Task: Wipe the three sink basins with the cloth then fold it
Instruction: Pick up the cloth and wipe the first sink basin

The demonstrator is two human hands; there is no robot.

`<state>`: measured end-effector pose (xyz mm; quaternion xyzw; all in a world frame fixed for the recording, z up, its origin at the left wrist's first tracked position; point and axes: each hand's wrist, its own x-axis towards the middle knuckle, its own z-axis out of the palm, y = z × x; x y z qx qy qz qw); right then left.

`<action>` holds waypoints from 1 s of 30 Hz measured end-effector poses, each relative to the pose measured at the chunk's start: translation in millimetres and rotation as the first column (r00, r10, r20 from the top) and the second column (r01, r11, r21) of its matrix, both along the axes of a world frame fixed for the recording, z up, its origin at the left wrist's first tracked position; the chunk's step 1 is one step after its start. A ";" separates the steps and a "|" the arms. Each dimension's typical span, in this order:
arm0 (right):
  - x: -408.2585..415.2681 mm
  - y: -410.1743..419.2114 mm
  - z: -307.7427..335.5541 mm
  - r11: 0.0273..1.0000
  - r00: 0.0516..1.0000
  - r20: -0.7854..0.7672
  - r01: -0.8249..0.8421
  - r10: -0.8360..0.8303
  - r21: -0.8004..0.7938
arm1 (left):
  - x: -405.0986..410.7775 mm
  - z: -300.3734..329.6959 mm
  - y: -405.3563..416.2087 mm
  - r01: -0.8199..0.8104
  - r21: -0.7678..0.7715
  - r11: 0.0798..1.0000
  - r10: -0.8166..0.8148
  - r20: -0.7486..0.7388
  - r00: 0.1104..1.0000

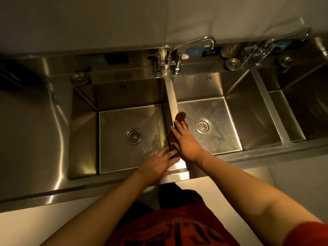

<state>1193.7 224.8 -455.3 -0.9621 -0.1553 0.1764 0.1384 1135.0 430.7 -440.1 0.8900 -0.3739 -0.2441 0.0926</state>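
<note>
Cloth (pixel 178 121) draped over divider (pixel 171 96): judged soft, limp, likely damp. Right hand (pixel 186 141) presses it flat, fingers spread; left hand (pixel 158 164) spread beside. Pinch a corner.

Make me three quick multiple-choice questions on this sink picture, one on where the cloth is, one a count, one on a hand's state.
1. The cloth lies:
A. on the divider between two basins
B. over a faucet
C. on the floor

2. Drain strainers visible in basin floors:
A. one
B. two
C. four

3. The right hand is:
A. clenched and empty
B. flat, pressing the cloth
C. holding a faucet

Answers:
1 A, it drapes the ridge.
2 B, one in the left basin, one in the middle basin.
3 B, fingers lie straight on it.
</note>
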 end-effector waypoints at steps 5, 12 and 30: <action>57.7 -9.2 0.3 0.996 0.996 0.030 -0.089 0.089 0.019 | 33.4 1.6 -31.9 0.026 0.025 0.999 -0.028 0.056 0.998; 137.2 -2.4 -1.0 0.980 0.970 0.144 -0.189 0.197 -0.067 | 61.7 0.7 -52.0 -0.038 0.120 0.992 0.047 -0.072 0.996; 161.7 8.1 -3.1 0.999 0.997 0.074 0.019 -0.022 0.032 | 37.0 -24.5 -44.6 -0.097 0.036 0.995 0.098 -0.026 0.995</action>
